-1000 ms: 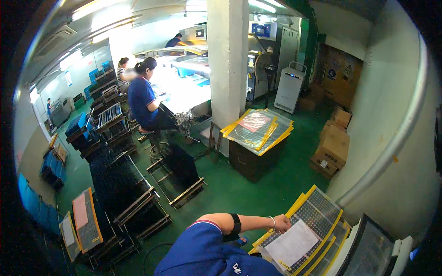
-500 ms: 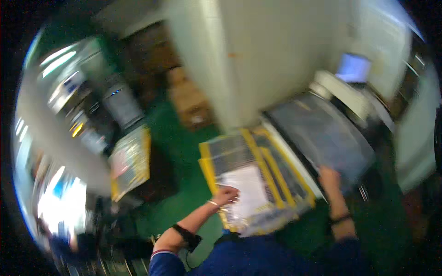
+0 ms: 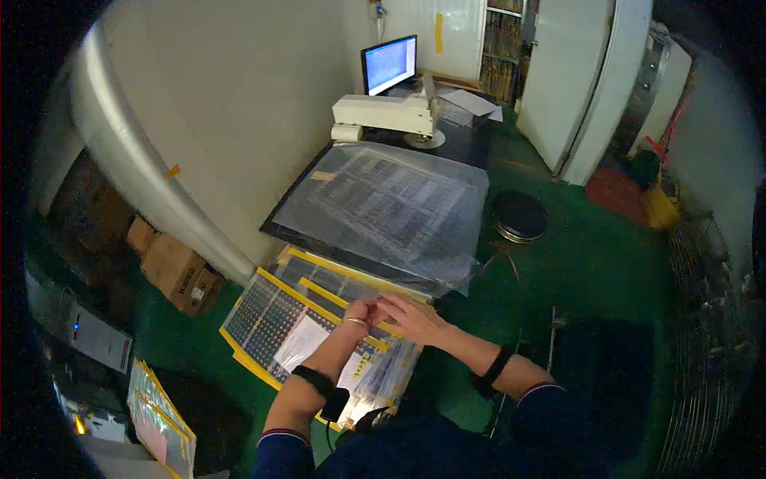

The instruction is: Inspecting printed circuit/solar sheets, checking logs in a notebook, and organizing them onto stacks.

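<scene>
Both hands come together above a stack of flat sheets with yellow-taped edges (image 3: pixel 263 275). My left hand (image 3: pixel 361 313) has a thin band at the wrist; its fingers are curled, and what they hold, if anything, is hidden. Reaching in from the right, my right hand (image 3: pixel 413 321) has its fingers stretched toward the left hand and touching it. On the stack, a white paper (image 3: pixel 302 339) lies partly under my left forearm. The top sheet bears a dark dotted pattern under clear film.
Beyond the stack, a dark table (image 3: pixel 279 217) carries a large translucent film sheet (image 3: pixel 383 199), a cream-coloured machine (image 3: pixel 383 113) and a lit monitor (image 3: pixel 389 65). A round black stool (image 3: pixel 519 215) stands to the right. Cardboard boxes (image 3: pixel 171 267) sit by the wall at left.
My view has swung to the right. My left hand has left the white paper, and my right hand has come from the table's edge to meet it over the stack.
</scene>
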Available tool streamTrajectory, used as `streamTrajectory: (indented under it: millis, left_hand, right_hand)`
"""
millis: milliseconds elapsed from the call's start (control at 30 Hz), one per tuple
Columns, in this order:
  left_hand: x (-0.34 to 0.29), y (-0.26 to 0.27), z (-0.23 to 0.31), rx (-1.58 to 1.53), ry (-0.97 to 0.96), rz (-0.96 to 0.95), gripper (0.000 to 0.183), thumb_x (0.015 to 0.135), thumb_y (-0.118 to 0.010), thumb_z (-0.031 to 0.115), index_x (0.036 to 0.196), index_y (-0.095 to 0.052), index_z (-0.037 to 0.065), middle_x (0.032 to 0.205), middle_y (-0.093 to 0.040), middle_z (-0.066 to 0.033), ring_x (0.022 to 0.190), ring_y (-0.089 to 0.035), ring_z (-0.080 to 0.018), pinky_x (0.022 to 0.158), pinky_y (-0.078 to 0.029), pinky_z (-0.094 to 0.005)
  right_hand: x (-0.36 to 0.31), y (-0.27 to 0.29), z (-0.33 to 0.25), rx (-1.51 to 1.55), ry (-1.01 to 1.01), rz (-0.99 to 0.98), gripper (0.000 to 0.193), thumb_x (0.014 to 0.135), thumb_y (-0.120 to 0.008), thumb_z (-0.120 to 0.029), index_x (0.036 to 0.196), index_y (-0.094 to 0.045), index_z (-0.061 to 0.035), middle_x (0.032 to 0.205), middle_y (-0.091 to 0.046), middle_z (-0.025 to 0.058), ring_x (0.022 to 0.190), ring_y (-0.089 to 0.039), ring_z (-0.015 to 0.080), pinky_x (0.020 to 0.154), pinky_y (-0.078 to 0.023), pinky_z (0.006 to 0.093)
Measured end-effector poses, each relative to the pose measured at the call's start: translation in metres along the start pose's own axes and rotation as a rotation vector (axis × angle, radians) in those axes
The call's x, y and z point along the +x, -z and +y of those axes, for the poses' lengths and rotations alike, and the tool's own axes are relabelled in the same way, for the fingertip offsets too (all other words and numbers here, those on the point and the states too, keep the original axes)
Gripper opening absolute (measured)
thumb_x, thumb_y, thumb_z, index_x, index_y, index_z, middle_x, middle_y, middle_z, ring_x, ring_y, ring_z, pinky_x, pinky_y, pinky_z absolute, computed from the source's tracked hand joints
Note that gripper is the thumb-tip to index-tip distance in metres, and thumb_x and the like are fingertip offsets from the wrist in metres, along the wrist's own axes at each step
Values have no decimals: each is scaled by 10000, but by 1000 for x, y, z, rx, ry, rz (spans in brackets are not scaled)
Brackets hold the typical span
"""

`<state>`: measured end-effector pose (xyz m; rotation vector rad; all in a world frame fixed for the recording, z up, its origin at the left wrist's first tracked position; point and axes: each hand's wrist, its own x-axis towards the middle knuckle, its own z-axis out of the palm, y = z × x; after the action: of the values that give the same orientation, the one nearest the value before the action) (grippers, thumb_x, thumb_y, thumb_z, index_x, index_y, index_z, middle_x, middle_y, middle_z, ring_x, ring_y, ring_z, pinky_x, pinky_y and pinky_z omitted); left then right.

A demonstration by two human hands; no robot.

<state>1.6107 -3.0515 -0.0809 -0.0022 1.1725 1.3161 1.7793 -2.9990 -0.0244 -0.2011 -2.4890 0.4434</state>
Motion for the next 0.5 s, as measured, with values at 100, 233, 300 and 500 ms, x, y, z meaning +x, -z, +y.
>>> streamTrajectory:
  millis: [100,233,300,500]
  left_hand:
    - [-9,-11,29,-177,-118,-89,164,813,-449,84,873,-532,-44,843,-586,-156,758,-598,-239,666,-534,-321]
    - [-25,-36,83,-476,-141,-27,151,814,-469,65,896,-526,-48,913,-580,-191,774,-595,-237,688,-529,-316]
    - [-29,-37,101,-491,-175,-129,184,829,-470,94,936,-528,-44,935,-584,-175,775,-594,-207,705,-514,-287]
    - [-50,-29,92,-103,-283,-122,235,784,-513,103,988,-556,-6,906,-607,-99,773,-581,-179,701,-472,-264]
  right_hand:
    - [-44,20,24,-16,63,72,329,728,-569,-198,1016,-507,-52,1133,-455,158,1017,-468,307,842,-396,408]
    - [-61,31,81,5,-269,-323,358,757,-551,-212,1067,-504,-40,1174,-436,181,1059,-433,333,900,-359,400]
    - [-50,20,112,-50,-374,-136,362,757,-557,-216,1055,-501,-19,1150,-446,200,1046,-434,346,887,-362,397]
    - [18,-19,158,-64,-624,-227,606,660,-649,-358,1100,-471,19,1157,-440,234,1096,-396,350,918,-321,413]
